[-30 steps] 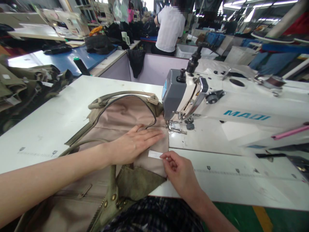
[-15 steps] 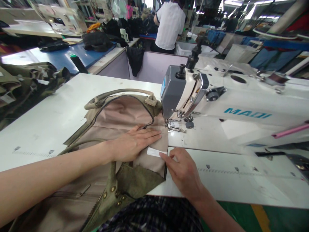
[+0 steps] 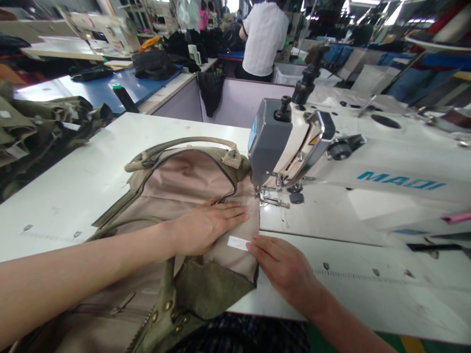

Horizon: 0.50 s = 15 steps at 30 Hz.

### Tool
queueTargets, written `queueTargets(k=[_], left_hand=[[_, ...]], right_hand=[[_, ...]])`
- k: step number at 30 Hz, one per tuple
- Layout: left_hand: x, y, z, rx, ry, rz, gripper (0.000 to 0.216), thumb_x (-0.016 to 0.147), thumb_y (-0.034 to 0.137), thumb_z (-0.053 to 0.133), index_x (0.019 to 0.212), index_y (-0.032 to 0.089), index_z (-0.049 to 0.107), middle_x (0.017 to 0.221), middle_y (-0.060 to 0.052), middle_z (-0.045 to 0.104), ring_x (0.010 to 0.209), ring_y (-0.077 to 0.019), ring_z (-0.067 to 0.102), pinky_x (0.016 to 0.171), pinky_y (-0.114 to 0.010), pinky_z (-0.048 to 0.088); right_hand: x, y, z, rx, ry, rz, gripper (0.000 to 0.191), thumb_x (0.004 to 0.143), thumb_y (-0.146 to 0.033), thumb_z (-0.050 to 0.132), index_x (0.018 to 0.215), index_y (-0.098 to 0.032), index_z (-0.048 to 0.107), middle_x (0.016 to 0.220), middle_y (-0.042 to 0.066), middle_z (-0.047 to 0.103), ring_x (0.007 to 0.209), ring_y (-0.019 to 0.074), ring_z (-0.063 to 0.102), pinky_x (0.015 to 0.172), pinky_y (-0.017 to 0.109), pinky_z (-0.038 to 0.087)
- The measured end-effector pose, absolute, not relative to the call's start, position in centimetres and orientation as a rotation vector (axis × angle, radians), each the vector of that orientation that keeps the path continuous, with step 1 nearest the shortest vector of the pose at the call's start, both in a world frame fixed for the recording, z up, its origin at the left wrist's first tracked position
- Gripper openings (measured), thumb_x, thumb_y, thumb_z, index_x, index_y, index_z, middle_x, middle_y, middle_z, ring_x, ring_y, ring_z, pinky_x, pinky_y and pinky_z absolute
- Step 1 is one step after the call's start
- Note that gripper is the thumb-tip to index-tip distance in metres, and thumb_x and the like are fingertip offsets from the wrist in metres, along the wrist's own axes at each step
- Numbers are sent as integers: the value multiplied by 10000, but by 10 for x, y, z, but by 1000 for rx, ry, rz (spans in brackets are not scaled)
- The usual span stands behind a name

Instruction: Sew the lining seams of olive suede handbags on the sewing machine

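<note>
An olive-green bag (image 3: pixel 217 289) with a pinkish-beige lining (image 3: pixel 172 179), a curved zipper and handles lies spread on the white sewing table. My left hand (image 3: pixel 206 225) rests flat on the lining, fingers stretched toward the sewing machine needle area. A small white label (image 3: pixel 238 243) lies across the lining near its right edge. The fingertips of my right hand (image 3: pixel 283 264) pinch that label's right end at the edge of the lining. The bag's edge sits just left of the presser foot (image 3: pixel 272 200), below the machine head.
The white sewing machine (image 3: pixel 397 166) fills the right side. More olive bag pieces (image 3: pixel 44 127) are heaped at the left. A dark thread cone (image 3: pixel 125 98) with a green top stands beyond the table's far left edge. A person in a white shirt (image 3: pixel 265 39) stands behind a low partition.
The view has shifted slightly, moving the machine rightward in frame. My right fingers have straightened somewhat over the label's end, which now lies flatter. My left hand stays flat on the lining.
</note>
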State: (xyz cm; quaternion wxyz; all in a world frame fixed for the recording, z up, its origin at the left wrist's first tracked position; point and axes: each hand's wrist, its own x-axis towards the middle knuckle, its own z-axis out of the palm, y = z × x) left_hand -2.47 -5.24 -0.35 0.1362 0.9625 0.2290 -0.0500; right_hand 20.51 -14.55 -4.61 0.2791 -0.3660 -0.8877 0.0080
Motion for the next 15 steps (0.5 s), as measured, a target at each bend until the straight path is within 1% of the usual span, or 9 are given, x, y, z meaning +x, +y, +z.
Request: queueTargets(k=[3, 7, 11, 15], left_hand=[[-24, -44, -10, 2775, 636, -166, 769, 772, 50, 522, 1505, 152, 317, 1576, -87, 289, 1451, -228, 288, 1198, -398, 224], [-22, -24, -17, 2764, 614, -126, 790, 761, 35, 529, 1508, 141, 295, 1588, -92, 260, 1468, -214, 243, 1198, -367, 235], [-20, -3, -15, 2755, 583, -169, 811, 755, 37, 548, 1513, 128, 272, 1594, -98, 241, 1475, -210, 217, 1203, -347, 220], [-17, 14, -14, 2775, 572, -213, 829, 734, 19, 544, 1512, 130, 279, 1589, -101, 253, 1470, -207, 233, 1204, -341, 215]], right_hand=[[206, -139, -48, -940, -2346, -31, 293, 1020, -100, 386, 1076, -86, 673, 1017, 130, 720, 986, 230, 675, 855, 334, 598], [204, -124, -51, -943, -2318, -85, 331, 1033, -116, 353, 1032, -93, 683, 959, 119, 726, 935, 218, 686, 844, 321, 600], [205, -109, -52, -955, -2323, -84, 340, 1027, -125, 343, 1053, -100, 681, 989, 129, 718, 949, 232, 685, 862, 347, 596], [207, -98, -55, -982, -2282, -1, 292, 1010, -115, 391, 1085, -121, 673, 1029, 125, 710, 1000, 236, 677, 901, 368, 584]])
